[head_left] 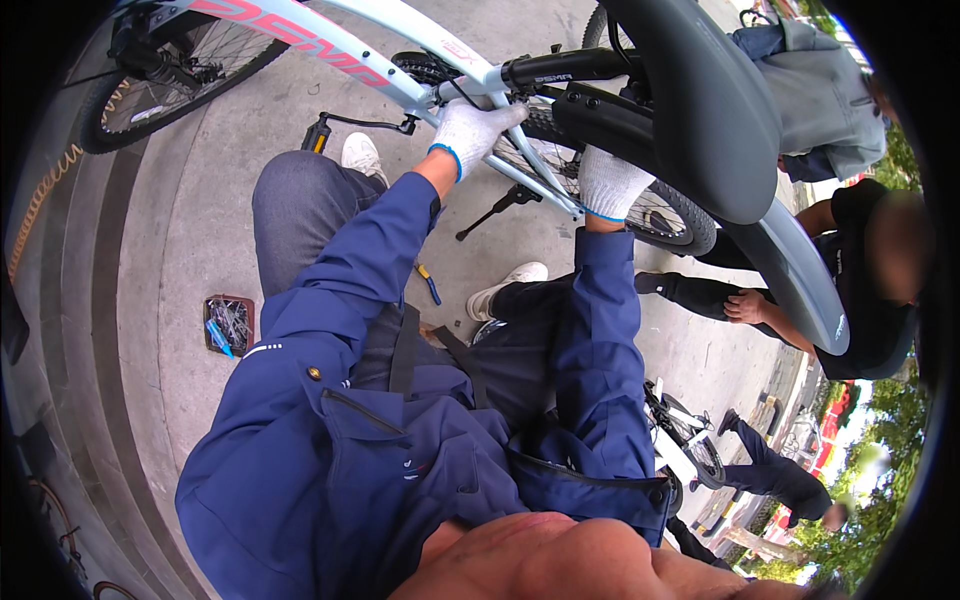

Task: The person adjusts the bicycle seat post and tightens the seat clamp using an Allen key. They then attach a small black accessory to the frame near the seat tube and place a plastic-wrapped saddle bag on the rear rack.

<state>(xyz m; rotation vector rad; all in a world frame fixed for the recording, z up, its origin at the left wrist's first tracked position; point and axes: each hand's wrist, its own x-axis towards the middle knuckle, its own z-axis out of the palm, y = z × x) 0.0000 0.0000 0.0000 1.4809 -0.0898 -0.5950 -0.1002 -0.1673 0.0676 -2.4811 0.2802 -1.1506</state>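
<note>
Both gloved hands, left hand [478, 128] and right hand [610, 182], apparently grip the bicycle frame [400, 85].

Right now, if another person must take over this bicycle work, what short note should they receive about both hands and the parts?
Left hand, in a white glove, grips the pale blue bicycle frame near the seat tube. Right hand, also gloved, rests against the frame beside the rear wheel; what it holds is hidden. The black saddle is mounted. The kickstand is folded out. A tray of small tools and a blue-yellow tool lie on the concrete. What remains cannot be told.
</note>
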